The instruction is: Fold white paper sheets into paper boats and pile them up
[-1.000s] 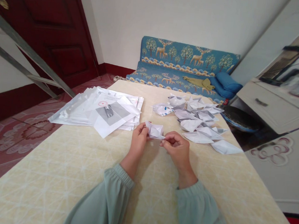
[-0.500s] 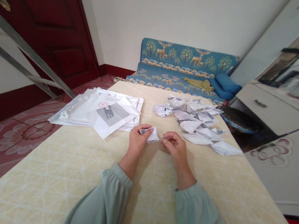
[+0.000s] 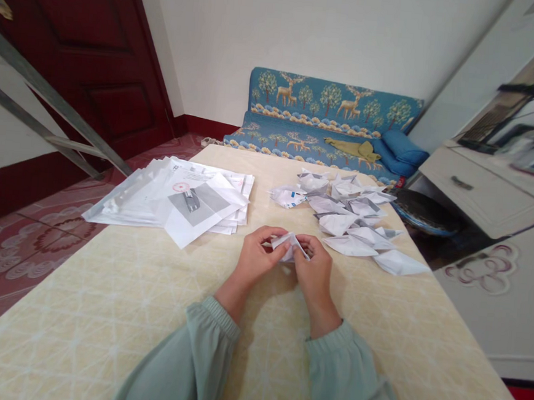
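Near the middle of the counter (image 3: pixel 147 314), the left hand (image 3: pixel 263 254) and right hand (image 3: pixel 310 264) meet over a small piece of folded white paper (image 3: pixel 289 255), each grip pinching it, with the thumbs on the near side and the other fingers partly hidden behind. From that piece, the stack of papers (image 3: pixel 142 193) lies at ten o'clock, a sheet with a grey picture (image 3: pixel 215 205) on top, while the cluster of folded paper shapes (image 3: pixel 351 243) spreads at two o'clock and a blue-marked shape (image 3: pixel 286 196) sits at twelve.
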Available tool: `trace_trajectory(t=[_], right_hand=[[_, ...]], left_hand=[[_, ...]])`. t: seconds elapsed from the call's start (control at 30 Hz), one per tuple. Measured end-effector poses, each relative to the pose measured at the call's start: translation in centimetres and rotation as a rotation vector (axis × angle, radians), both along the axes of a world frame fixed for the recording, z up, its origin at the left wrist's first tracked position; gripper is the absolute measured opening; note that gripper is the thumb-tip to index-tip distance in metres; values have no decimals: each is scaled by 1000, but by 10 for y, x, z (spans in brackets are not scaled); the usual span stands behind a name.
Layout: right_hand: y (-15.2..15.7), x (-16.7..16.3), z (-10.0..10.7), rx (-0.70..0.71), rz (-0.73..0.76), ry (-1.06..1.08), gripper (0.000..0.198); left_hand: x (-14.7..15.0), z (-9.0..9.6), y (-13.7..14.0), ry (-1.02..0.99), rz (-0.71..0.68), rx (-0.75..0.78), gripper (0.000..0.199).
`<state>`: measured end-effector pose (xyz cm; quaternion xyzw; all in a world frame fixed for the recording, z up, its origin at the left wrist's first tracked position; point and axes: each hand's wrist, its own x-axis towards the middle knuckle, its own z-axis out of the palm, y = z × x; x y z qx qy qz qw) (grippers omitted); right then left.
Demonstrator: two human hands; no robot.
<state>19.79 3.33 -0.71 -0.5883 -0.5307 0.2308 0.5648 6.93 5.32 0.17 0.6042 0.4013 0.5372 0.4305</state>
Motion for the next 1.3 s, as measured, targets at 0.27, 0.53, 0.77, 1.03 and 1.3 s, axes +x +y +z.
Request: trace_trajectory(t=[0.27, 0.53, 0.77, 1.03, 1.3], right_hand=[[-3, 5, 3, -78, -30, 53, 22], [0, 11, 0, -150, -133, 31, 23], [5, 24, -4, -161, -179, -74, 22], [8, 30, 3, -301, -74, 184, 11], [7, 27, 2, -240, 24, 296, 29]], left_hand=[[-11, -8, 9, 133, 331, -42, 26], [-10, -7, 13, -40, 40, -90, 30], [-15, -5, 9, 273, -122, 169, 32], [-18, -6, 8, 379, -262, 233, 30], [-15, -5, 7, 112, -274, 68, 20]])
